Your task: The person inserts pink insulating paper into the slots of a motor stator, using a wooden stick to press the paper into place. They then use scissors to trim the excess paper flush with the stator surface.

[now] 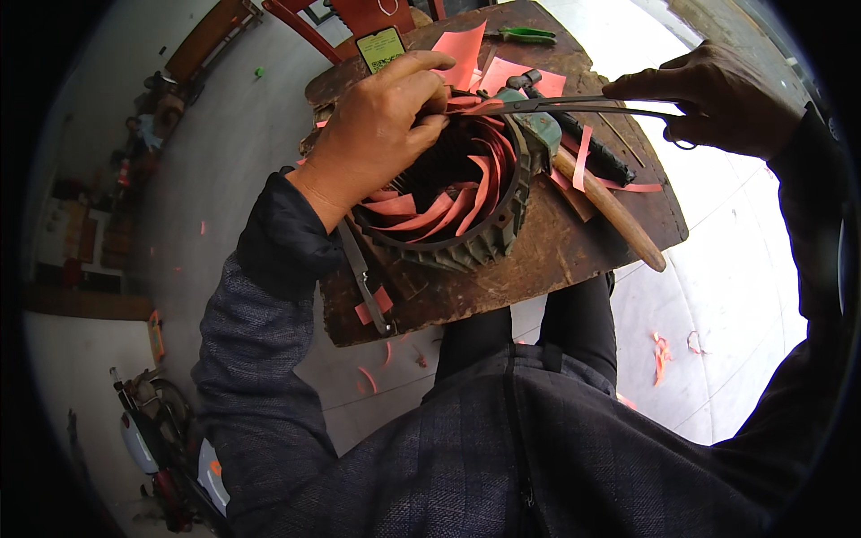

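Observation:
A round ribbed motor stator stands on the wooden table, lined inside with several curved pink insulation paper strips. My left hand is over its far left rim, fingers closed on the end of a pink paper strip. From the right, my right hand grips the handles of long metal scissors. Their blades reach over the far rim to that strip, just beside my left fingertips. Whether the blades meet cannot be made out. My left hand hides part of the stator's left side.
On the dark wooden table lie a wooden-handled hammer, a knife, green-handled pliers and pink paper sheets. A phone leans at the back. Pink scraps litter the floor; a motorcycle stands at left.

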Action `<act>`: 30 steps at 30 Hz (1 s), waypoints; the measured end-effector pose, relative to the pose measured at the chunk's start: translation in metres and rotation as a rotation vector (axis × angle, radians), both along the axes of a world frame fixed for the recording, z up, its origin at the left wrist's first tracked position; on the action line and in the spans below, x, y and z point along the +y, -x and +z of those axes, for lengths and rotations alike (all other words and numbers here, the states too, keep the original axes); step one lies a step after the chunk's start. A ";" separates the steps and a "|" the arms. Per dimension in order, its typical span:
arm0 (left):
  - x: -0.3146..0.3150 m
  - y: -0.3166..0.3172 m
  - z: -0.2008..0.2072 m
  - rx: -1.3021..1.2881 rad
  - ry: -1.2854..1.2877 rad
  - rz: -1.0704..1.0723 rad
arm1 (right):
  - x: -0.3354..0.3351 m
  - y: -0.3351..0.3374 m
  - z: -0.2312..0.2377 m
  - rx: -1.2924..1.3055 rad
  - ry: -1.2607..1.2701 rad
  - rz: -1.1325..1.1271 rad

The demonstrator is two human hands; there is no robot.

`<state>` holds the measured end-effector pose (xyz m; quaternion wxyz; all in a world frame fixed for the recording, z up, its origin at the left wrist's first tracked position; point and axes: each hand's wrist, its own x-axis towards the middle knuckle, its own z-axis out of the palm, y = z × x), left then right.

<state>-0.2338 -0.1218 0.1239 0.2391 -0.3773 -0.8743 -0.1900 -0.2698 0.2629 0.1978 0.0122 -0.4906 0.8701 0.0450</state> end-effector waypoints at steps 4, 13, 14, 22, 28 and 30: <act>-0.008 0.000 -0.003 -0.018 -0.023 -0.022 | -0.001 0.003 0.006 0.042 -0.059 -0.022; -0.011 0.000 -0.005 -0.057 -0.046 -0.042 | -0.064 -0.030 0.085 0.030 -0.468 -0.100; -0.012 0.001 -0.006 -0.064 -0.061 -0.048 | -0.070 -0.036 0.094 0.109 -0.492 -0.047; -0.015 0.005 -0.011 -0.083 -0.047 -0.072 | -0.126 -0.072 0.124 0.265 -0.592 0.163; -0.015 0.008 -0.011 -0.163 -0.087 -0.074 | -0.156 -0.089 0.130 0.251 -0.666 0.126; -0.016 0.009 -0.012 -0.181 -0.108 -0.084 | -0.162 -0.093 0.131 0.245 -0.678 0.107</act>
